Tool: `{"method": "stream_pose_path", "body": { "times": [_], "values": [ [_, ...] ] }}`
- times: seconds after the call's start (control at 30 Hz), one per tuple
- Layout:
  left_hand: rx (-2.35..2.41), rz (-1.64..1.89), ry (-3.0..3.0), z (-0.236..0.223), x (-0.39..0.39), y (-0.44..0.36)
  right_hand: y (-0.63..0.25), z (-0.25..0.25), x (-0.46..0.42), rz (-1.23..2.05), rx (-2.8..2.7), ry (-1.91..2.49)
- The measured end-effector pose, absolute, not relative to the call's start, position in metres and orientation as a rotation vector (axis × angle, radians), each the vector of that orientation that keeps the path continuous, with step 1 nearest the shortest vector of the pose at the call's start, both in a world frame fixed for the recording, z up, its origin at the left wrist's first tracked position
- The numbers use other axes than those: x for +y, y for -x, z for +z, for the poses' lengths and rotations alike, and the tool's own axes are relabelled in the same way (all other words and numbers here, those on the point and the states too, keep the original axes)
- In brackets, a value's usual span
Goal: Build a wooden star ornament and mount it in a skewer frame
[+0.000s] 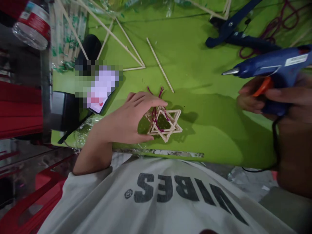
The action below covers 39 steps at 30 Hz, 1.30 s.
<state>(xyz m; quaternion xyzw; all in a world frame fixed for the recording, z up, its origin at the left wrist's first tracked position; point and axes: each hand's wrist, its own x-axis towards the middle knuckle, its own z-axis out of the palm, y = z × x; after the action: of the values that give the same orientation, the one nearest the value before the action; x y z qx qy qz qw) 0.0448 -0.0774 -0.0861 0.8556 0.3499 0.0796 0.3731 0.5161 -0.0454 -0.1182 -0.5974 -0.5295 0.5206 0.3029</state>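
the left hand (128, 118) arches palm-down around the left side of a small wooden star (170, 131), thumb and fingers spread apart, apparently to steady it on the green tabletop (195, 58), near the edge by the body. whether the fingertips actually press on the wood i can't tell. purple cord (162, 130) threads across the star. the right hand (280, 97) wraps its fingers round the handle of a blue glue gun (270, 61), by the orange trigger, its nozzle well apart from the star, perhaps to keep it off the other hand. a loose stick (160, 65) lies beyond. at the far left, clear wrappers with green print (69, 35) enclose pale sticks; the clear bottle (32, 24) wears a red label, contents unclear.
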Motion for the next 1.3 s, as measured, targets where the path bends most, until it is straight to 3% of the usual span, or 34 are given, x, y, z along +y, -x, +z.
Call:
{"method": "stream_pose_path", "body": {
  "times": [0.1, 0.23, 0.57, 0.93, 1.1, 1.3],
  "values": [
    [0.881, 0.262, -2.234, -0.089, -0.074, -0.045, -0.495, -0.108, -0.054, 1.566, -1.169, 1.416],
    [0.888, 0.397, -2.282, -0.101, -0.066, -0.040, -0.474, -0.096, -0.063, 1.508, -1.032, 1.374],
    [0.892, 0.564, -2.207, -0.121, -0.055, -0.040, -0.485, -0.098, -0.057, 1.876, -1.081, 1.162],
    [0.929, 0.773, -2.272, -0.125, -0.049, -0.043, -0.430, -0.072, -0.083, 1.474, -1.057, 1.282],
    [1.229, 1.110, -2.518, -0.125, -0.053, -0.031, -0.415, -0.066, -0.077, 1.548, -1.018, 1.120],
    [1.448, 0.925, -2.626, -0.133, -0.065, 0.006, -0.415, -0.090, -0.079, 1.613, -1.130, 1.014]
  ]
}}
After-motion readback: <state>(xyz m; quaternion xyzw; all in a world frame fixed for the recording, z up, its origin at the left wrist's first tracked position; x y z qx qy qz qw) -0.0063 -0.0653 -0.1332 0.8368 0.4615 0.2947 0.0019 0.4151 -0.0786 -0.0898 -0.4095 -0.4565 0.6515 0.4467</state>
